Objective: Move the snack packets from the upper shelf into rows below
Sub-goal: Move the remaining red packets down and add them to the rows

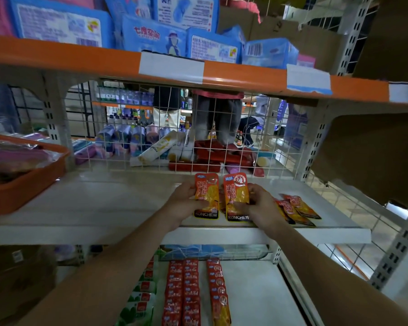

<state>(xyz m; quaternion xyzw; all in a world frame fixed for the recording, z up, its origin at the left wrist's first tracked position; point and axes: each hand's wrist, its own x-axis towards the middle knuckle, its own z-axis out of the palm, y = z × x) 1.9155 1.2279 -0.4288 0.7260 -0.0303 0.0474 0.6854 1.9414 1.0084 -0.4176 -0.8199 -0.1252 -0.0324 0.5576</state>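
The left hand (186, 200) grasps one orange foil snack packet (206, 196) and the right hand (260, 204) grasps a second orange packet (236, 196), side by side over the white metal upper shelf (104, 208). About three loose packets (297, 209) lie on it at 3 o'clock. At 6 o'clock, three rows of red packets (184, 292) lie on the lower shelf (257, 292) of the store rack.

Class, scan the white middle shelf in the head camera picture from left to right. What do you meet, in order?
orange tray → left hand → left packet, gripped by that hand → right packet, gripped by the other → right hand → loose snack packets lying on the shelf.
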